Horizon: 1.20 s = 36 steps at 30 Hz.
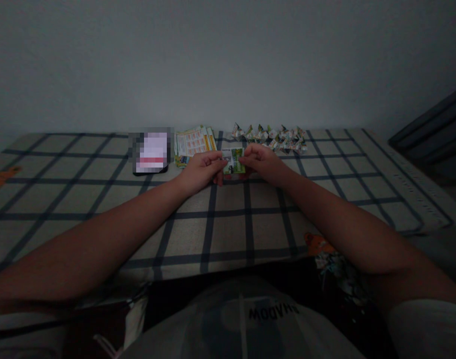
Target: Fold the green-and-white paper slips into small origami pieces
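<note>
Green paper: between my hands, over the middle of the checked surface
My left hand: pinching its left edge
My right hand: pinching its right edge
Forearms: slanting inward from near left and right
Sheet stack: far, left of centre
Folded pieces: clustered far right of centre
Far edge: against the wall

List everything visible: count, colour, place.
Printed card: one, green and white, held centre
Printed sheets: one stack, multicoloured, left of the card
Folded paper pieces: many, mostly white, behind the card, rightward
Device: one, black, pixelated, left of the sheets
Checked cloth: one, pale, dark lines, beneath
Cartoon prints: two, orange, cloth's left and near edge
Wall: one, grey, behind
Slatted object: one, dark, far right
Patterned fabric: one, dark, bottom right
Shirt: one, greyish, bottom
Left hand: one, bare, card's left
Right hand: one, bare, card's right
</note>
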### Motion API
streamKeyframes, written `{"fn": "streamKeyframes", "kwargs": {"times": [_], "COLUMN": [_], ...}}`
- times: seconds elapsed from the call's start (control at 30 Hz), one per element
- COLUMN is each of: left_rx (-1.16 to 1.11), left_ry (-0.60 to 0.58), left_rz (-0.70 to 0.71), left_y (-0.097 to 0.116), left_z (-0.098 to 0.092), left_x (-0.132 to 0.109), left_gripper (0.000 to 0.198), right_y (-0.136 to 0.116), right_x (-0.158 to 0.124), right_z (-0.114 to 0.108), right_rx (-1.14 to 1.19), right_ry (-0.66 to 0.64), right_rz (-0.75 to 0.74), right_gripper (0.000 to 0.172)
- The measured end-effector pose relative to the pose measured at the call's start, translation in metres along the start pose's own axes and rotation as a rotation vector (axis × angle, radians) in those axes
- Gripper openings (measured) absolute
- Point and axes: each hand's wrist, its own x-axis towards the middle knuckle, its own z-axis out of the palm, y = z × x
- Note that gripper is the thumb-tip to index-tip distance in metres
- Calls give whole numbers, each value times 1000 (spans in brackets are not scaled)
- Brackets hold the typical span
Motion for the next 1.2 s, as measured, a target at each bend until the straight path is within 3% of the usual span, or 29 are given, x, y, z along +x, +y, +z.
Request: {"fn": "streamKeyframes", "kwargs": {"times": [0.13,0.23,0.47,0.8,0.93,1.2], "left_rx": [-186,-170,-15,-167,-200,-205], "left_ry": [-76,-134,-76,-138,-93,-42], "left_rz": [-43,-31,23,-43,-45,-96], "left_y": [-5,-7,-2,-8,-11,-3], "left_z": [2,1,0,-1,-1,1], "left_x": [2,4,1,3,4,1], "left_gripper": [30,33,25,24,20,44], "right_y": [0,-2,0,-3,-4,-1], "right_x": [0,0,0,-1,-1,-1], "right_z": [0,1,0,0,0,-2], "right_rx": [-18,-38,-10,-44,-4,-19], "right_ry": [5,7,-55,11,-21,-62], "right_rz": [-26,-23,-35,-55,1,-47], "right_gripper": [52,52,53,52,55,29]}}
